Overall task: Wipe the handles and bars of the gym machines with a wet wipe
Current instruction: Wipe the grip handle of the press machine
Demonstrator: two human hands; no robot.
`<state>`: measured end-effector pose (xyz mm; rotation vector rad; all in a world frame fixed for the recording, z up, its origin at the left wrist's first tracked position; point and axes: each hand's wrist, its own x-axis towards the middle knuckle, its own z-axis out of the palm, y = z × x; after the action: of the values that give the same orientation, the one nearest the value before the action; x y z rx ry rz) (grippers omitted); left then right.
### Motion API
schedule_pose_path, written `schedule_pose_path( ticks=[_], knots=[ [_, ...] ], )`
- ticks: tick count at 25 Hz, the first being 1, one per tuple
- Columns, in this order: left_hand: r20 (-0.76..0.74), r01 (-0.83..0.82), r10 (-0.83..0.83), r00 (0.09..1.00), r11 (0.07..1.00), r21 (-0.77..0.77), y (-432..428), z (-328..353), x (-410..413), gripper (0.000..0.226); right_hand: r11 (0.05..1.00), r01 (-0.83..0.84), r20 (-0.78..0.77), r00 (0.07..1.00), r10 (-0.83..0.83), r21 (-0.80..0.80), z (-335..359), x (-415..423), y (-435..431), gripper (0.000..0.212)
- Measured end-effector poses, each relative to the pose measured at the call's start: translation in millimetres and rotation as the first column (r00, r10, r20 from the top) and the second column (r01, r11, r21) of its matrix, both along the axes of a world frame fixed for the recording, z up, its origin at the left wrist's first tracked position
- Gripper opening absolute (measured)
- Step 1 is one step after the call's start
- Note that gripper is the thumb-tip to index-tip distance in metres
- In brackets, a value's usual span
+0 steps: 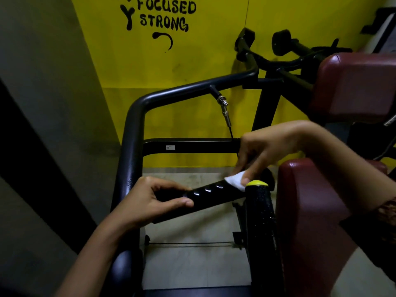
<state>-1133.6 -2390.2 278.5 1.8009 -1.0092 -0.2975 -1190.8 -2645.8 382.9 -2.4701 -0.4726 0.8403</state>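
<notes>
Our right hand (263, 151) pinches the wet wipe (234, 180) between thumb and curled fingers and presses it onto the black handle (211, 196) at its right end, just beside the yellow cap (256, 183) of the upright post (260, 221). Our left hand (154, 200) curls round the handle's left end, thumb along the front, steadying it.

To do this stroke well, we judge we should wrap the wipe round the grip rather than dab its top. We would then draw it leftward over the ridges (those glossy dimples likely trap sweat) and lift the left hand off its end so that part gets wiped too. The underside is hidden from us, so a turn of the wrist should cover it. The curved bar (192, 88) beyond looks like the next surface.
</notes>
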Motion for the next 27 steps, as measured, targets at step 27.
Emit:
schedule_pose_path(
  ticks=[27],
  knots=[
    [0.036, 0.005, -0.004, 0.999, 1.0, -0.014, 0.5, -1.3, 0.7, 0.034, 0.972, 0.009, 0.101, 0.995, 0.016, -0.234, 7.0, 0.1, 18.1, 0.014]
  ],
)
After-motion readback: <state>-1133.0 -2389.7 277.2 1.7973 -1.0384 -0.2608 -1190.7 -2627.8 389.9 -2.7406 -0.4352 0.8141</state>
